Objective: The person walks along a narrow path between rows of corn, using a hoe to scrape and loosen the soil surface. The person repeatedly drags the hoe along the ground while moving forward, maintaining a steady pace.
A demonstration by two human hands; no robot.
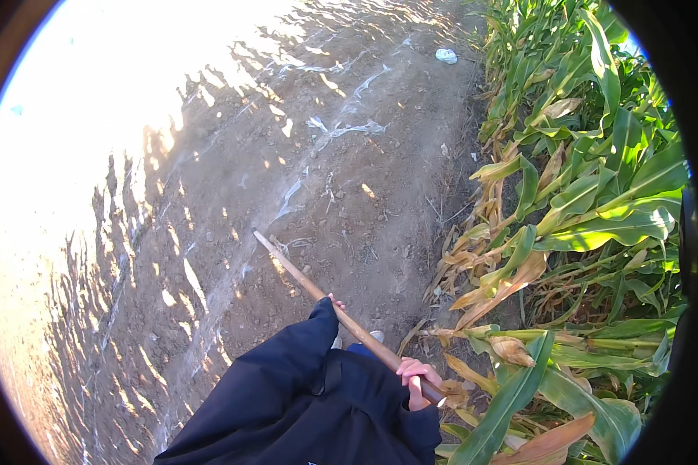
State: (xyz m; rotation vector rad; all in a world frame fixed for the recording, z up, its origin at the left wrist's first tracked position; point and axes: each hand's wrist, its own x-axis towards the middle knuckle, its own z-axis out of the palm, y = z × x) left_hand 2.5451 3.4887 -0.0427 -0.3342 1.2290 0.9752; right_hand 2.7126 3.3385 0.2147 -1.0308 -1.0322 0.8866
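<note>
A long wooden pole (363, 337) runs diagonally across the front of my body. My right hand (419, 378) is wrapped around it near its lower right end, just beside the corn leaves. Further up the shaft my left hand (339, 303) grips it too, mostly covered by the dark sleeve (302, 337), so only some fingertips show. Beyond that hand the pole reaches out over the soil, and its dark far tip (254, 231) is at or just above the ground; I cannot tell which. Part of a pale shoe (377, 335) shows below the pole.
Tall corn plants (587, 226) line the right side, with dry brown leaves (506, 290) leaning out near my right hand. Bare soil (360, 232) stretches ahead, carrying torn plastic film (291, 197) and a crumpled white bundle (446, 56). Strong sunlight washes out the upper left.
</note>
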